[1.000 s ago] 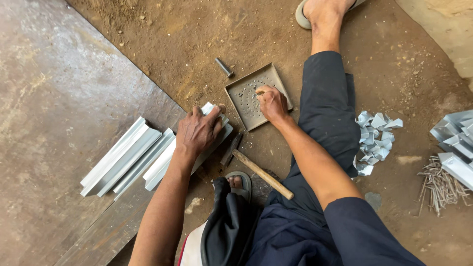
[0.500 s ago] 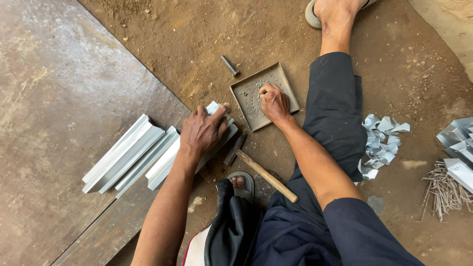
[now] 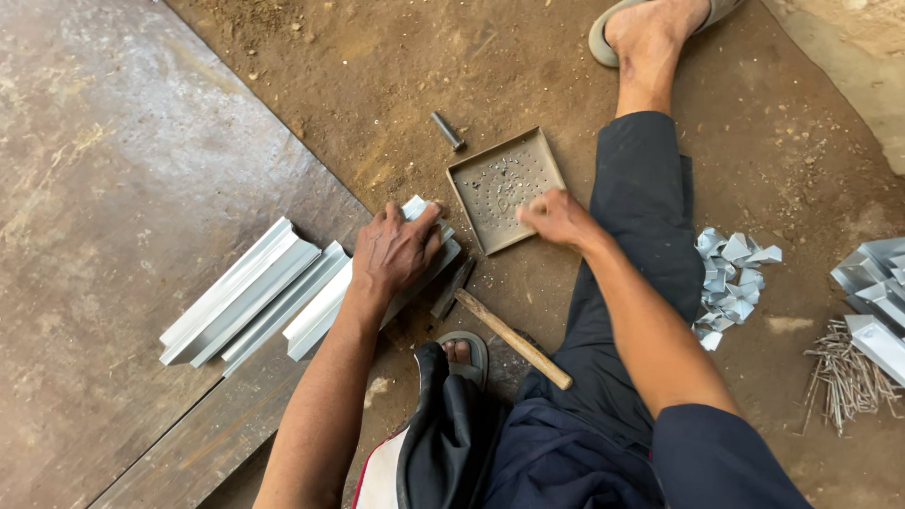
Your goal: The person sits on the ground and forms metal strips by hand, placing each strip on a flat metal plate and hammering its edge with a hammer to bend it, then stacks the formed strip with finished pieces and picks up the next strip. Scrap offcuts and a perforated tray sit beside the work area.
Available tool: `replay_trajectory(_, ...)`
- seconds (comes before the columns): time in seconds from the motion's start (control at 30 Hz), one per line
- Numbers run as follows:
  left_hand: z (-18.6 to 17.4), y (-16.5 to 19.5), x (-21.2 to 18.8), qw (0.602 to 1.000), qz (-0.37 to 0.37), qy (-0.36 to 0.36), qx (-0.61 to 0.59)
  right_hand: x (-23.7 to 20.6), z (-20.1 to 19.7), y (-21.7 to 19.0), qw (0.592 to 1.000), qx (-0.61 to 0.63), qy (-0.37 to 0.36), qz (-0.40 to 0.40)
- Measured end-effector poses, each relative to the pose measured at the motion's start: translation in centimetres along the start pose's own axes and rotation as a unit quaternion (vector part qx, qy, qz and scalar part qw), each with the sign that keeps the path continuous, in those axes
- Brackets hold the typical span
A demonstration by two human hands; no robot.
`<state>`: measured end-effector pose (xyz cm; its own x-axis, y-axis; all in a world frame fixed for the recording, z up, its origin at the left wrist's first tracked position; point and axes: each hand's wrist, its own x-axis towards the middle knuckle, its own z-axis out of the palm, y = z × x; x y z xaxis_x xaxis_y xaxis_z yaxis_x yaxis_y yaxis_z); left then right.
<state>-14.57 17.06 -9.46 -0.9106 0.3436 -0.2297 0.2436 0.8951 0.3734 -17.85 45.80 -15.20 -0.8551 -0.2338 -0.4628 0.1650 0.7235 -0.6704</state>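
My left hand (image 3: 396, 253) presses flat on the end of a grey metal channel (image 3: 325, 306) lying on the ground. My right hand (image 3: 556, 219) hovers at the right edge of a shallow square metal tray (image 3: 479, 170), fingers pinched together; whether something small is between them is too small to tell. Tiny bits lie scattered in the tray. A hammer with a wooden handle (image 3: 514, 337) lies between my hands, near my left foot in a sandal (image 3: 464, 351).
More grey channels (image 3: 240, 292) lie side by side on a large rusty metal sheet (image 3: 113, 188). A short metal punch (image 3: 448, 130) rests on the dirt. Folded metal clips (image 3: 733, 278), a heap of nails (image 3: 847, 372) and further metal pieces (image 3: 872, 269) lie to the right.
My right hand has lifted off the tray's middle and drawn back to its right edge. My left hand stays on the channel.
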Motion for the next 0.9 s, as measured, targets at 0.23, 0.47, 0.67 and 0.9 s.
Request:
replay_trajectory(0.23, -0.1, 0.3, -0.2, 1.000, 0.005, 0.012, -0.018, 3.1, -4.3, -1.8, 0.984, 0.120, 0.017, -0.127)
replay_trajectory(0.47, 0.1, -0.2, -0.2, 1.000, 0.008, 0.024, -0.008, 2.5, -2.4, -2.8, 0.961, -0.042, 0.234, -0.141)
replay_trajectory(0.67, 0.2, -0.3, 0.0, 1.000, 0.016, 0.025, -0.011, 1.3, 1.6, -1.7, 0.933, -0.124, 0.298, -0.157)
replay_trajectory(0.9, -0.5, 0.0, -0.2, 1.000, 0.002, 0.020, -0.016, 2.0, 1.4, -2.4, 0.930, -0.162, 0.288, -0.163)
